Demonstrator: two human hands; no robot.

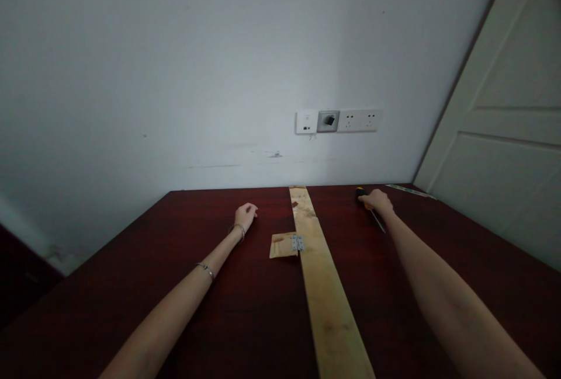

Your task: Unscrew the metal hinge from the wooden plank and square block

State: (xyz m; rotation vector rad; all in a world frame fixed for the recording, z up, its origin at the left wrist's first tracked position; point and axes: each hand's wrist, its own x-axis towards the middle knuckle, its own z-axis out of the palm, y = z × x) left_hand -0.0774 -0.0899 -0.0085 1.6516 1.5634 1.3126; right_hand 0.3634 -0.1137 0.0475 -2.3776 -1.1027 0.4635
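Note:
My right hand (pixel 379 201) is closed around a screwdriver (pixel 377 221) near the far right of the table. Its black and yellow handle shows beyond my fingers, and the metal shaft points back towards me. My left hand (pixel 246 215) rests on the table left of the long board, fingers curled in; whether anything is inside them is hidden. Between my hands lies a long pale wooden board (pixel 326 285), running from the wall towards me. A small wooden piece (pixel 283 245) sits against its left edge, with a metal hinge (pixel 298 243) across the joint.
The dark red table (pixel 219 320) meets a white wall (pixel 219 75) at the back. Sockets and a switch plate (pixel 357 120) are fixed above it. A thin flat strip (pixel 409 191) lies at the far right corner, beside a pale panelled door (pixel 504 134).

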